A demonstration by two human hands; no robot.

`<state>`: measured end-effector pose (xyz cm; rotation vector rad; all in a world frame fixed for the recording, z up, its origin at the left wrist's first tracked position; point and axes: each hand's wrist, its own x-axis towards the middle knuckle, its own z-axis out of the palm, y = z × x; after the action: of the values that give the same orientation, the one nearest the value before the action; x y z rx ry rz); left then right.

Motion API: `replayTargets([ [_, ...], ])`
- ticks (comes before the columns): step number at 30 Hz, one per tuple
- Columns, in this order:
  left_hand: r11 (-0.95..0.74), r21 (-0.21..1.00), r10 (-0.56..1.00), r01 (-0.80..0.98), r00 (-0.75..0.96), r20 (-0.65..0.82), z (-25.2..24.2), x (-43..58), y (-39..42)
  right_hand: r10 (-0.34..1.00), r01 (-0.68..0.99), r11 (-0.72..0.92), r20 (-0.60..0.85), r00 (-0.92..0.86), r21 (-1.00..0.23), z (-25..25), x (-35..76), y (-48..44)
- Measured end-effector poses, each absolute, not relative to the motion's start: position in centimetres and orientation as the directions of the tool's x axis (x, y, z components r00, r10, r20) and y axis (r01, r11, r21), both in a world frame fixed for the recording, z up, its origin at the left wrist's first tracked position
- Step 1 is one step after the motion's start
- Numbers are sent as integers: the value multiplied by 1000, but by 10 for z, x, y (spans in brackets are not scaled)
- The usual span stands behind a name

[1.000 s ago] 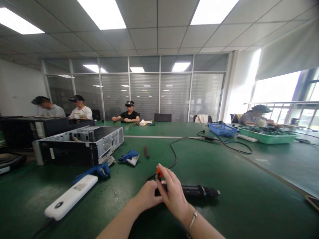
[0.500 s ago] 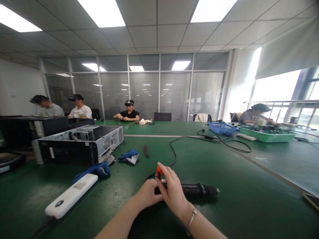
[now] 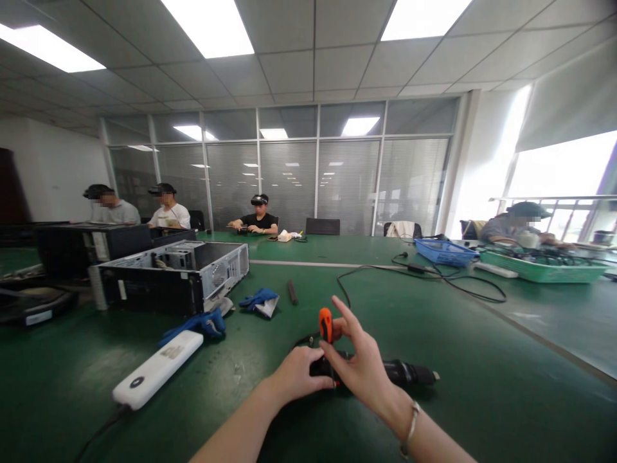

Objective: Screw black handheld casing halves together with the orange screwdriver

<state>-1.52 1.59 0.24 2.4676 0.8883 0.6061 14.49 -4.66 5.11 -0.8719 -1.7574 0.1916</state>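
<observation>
A black corded electric screwdriver [image 3: 400,371] lies sideways low above or on the green table, its bit end to the right; I cannot tell if it touches the surface. My left hand [image 3: 299,373] grips its rear end, thumb and fingers around the body. Held in my right hand [image 3: 359,357] is a small screwdriver with an orange and black handle [image 3: 326,325], upright over the rear part of the electric one. The index finger is raised while the other fingers pinch the handle. Its tip is hidden behind the hand and the black body.
On the left stand a white power strip [image 3: 159,370], blue gloves [image 3: 263,301] and an open computer case [image 3: 154,283]. A dark bar [image 3: 292,292] lies ahead. A black cable [image 3: 357,269] runs toward a blue basket [image 3: 446,252] and a green basket [image 3: 554,267]. Several people sit around the table.
The orange handle now shows more fully, as my right index finger has lifted and straightened. My left hand keeps its grip on the electric screwdriver. The view has turned slightly left.
</observation>
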Motion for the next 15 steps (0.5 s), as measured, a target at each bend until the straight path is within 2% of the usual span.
replayTargets([
  [3, -704, 548, 657, 451, 707, 263, -3, -15, 18, 721, 456, 693, 545, -429, -559, 63, 158, -67],
  [9, -673, 508, 707, 538, 669, 228, -3, -17, 18, 689, 565, 715, 276, -671, -412, 43, 186, -95],
  [11, -652, 512, 726, 560, 656, 207, 0, -19, 16, 658, 557, 741, 240, -714, -375, 30, 190, -94],
  [15, -650, 516, 728, 558, 653, 210, 5, -19, 12, 637, 533, 765, 305, -708, -362, 17, 194, -89],
])
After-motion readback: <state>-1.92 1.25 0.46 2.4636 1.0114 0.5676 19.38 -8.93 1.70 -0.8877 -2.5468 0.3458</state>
